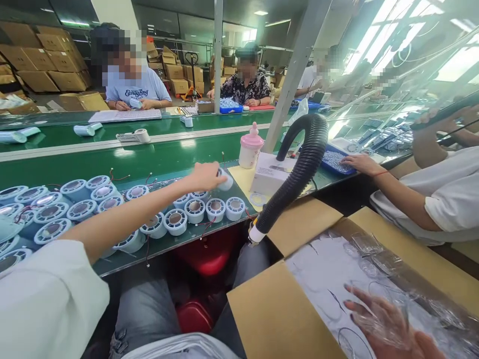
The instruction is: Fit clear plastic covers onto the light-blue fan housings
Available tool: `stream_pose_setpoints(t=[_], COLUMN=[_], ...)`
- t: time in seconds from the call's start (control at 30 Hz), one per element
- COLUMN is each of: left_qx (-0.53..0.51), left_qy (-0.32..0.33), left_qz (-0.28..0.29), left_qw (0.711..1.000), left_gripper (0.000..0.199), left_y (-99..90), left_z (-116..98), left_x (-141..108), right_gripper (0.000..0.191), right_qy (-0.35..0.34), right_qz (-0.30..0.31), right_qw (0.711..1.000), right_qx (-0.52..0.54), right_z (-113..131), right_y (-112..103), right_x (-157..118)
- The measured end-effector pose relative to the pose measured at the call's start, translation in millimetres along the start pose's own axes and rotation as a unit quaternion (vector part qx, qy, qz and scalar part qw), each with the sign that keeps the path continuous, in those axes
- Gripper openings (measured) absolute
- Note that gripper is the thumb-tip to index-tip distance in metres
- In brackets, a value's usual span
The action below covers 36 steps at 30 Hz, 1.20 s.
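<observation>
My left hand reaches over the near edge of the green bench, its fingers closed on a light blue round housing. The held part is slightly blurred. Below it stand rows of similar housings with slotted rims, round brownish centres and thin red-black wires. My right hand is down in an open cardboard box at my lower right, fingers stretched and apart. Clear plastic lies over part of that hand, and transparent round pieces lie around it on a white sheet.
A black flexible hose arches beside a white carton and a pink-lidded bottle. Behind them runs a green conveyor carrying blue parts. Several co-workers sit around; one at right has a hand at a blue tray.
</observation>
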<state>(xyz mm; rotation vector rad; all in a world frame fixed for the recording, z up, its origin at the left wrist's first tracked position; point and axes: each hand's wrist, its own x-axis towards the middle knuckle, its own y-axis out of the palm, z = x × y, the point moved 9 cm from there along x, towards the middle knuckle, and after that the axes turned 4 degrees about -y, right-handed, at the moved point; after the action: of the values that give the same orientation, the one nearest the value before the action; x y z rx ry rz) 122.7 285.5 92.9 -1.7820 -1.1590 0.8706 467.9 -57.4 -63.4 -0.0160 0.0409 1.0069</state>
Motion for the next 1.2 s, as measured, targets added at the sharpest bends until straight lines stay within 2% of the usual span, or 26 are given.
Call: stream_pose_setpoints(t=[0.07, 0.1, 0.13, 0.17, 0.2, 0.27, 0.3, 0.33, 0.37, 0.43, 0.5, 0.57, 0.67, 0.73, 0.83, 0.93, 1.0, 1.07, 1.13, 1.2], left_qx=[-0.062, -0.101, -0.151, -0.214, -0.291, -0.407, -0.429, -0.423, -0.4, -0.334, -0.269, -0.217, -0.219, -0.255, -0.271, -0.261, -0.283, -0.342, -0.414, -0.474], left_qy=[0.01, 0.014, 0.014, 0.007, -0.011, -0.051, -0.062, -0.062, -0.053, -0.004, 0.067, 0.127, 0.146, 0.149, 0.18, 0.221, 0.224, 0.203, 0.159, 0.101], left_qz=[-0.008, 0.012, 0.054, 0.114, 0.189, 0.33, 0.381, 0.411, 0.427, 0.412, 0.346, 0.269, 0.184, 0.148, 0.108, 0.097, 0.127, 0.182, 0.234, 0.266], left_qw=[0.998, 0.995, 0.987, 0.97, 0.938, 0.85, 0.816, 0.805, 0.809, 0.847, 0.897, 0.93, 0.947, 0.944, 0.939, 0.935, 0.924, 0.899, 0.865, 0.833], left_gripper=[0.049, 0.051, 0.052, 0.053, 0.054, 0.052, 0.048, 0.044, 0.04, 0.032, 0.026, 0.021, 0.02, 0.037, 0.062, 0.063, 0.066, 0.07, 0.07, 0.067], left_y=[-9.9, -6.3, 4.8, 22.4, 45.2, 91.7, 110.1, 123.8, 133.1, 137.4, 127.0, 114.1, 105.6, 106.4, 111.6, 119.0, 127.1, 136.5, 144.0, 149.3], left_z=[1.3, 2.1, 3.1, 4.1, 4.3, 1.2, -1.1, -2.0, -2.3, -3.5, -6.9, -10.1, -5.6, -0.2, 5.1, 5.9, 5.9, 5.7, 6.0, 8.0], left_x=[-25.2, -40.5, -57.6, -76.3, -97.2, -141.5, -161.3, -176.7, -187.8, -197.0, -195.1, -192.7, -191.3, -191.0, -190.7, -191.3, -192.0, -193.5, -195.5, -197.1], right_gripper=[0.042, 0.04, 0.037, 0.038, 0.042, 0.048, 0.049, 0.05, 0.05, 0.045, 0.031, 0.015, 0.006, 0.01, 0.025, 0.026, 0.028, 0.03, 0.03, 0.02], right_qy=[-0.062, -0.114, -0.179, -0.25, -0.318, -0.426, -0.453, -0.467, -0.467, -0.443, -0.397, -0.325, -0.2, -0.138, -0.071, -0.014, 0.013, 0.042, 0.059, 0.026], right_qz=[0.093, 0.139, 0.177, 0.211, 0.236, 0.24, 0.235, 0.231, 0.232, 0.242, 0.275, 0.326, 0.376, 0.371, 0.338, 0.301, 0.277, 0.26, 0.256, 0.283], right_qw=[0.993, 0.98, 0.957, 0.921, 0.876, 0.797, 0.771, 0.753, 0.742, 0.735, 0.747, 0.786, 0.855, 0.888, 0.921, 0.943, 0.955, 0.963, 0.965, 0.959], right_qx=[-0.042, -0.085, -0.145, -0.212, -0.273, -0.355, -0.381, -0.402, -0.42, -0.452, -0.456, -0.413, -0.294, -0.234, -0.183, -0.144, -0.106, -0.059, -0.017, -0.009], right_z=[33.7, 51.7, 69.4, 84.7, 96.8, 113.3, 116.5, 117.2, 115.3, 106.2, 93.6, 80.5, 68.3, 66.7, 65.4, 60.0, 55.7, 49.9, 45.6, 49.1], right_y=[62.1, 94.1, 125.5, 156.2, 184.9, 227.7, 242.8, 254.1, 262.2, 269.9, 270.6, 268.0, 263.5, 260.4, 255.9, 250.8, 247.0, 243.1, 240.3, 240.8], right_x=[-8.3, -15.6, -24.9, -36.2, -48.4, -67.9, -73.4, -76.2, -76.8, -73.7, -69.8, -66.5, -63.8, -61.3, -56.0, -49.2, -43.9, -39.4, -37.2, -39.3])
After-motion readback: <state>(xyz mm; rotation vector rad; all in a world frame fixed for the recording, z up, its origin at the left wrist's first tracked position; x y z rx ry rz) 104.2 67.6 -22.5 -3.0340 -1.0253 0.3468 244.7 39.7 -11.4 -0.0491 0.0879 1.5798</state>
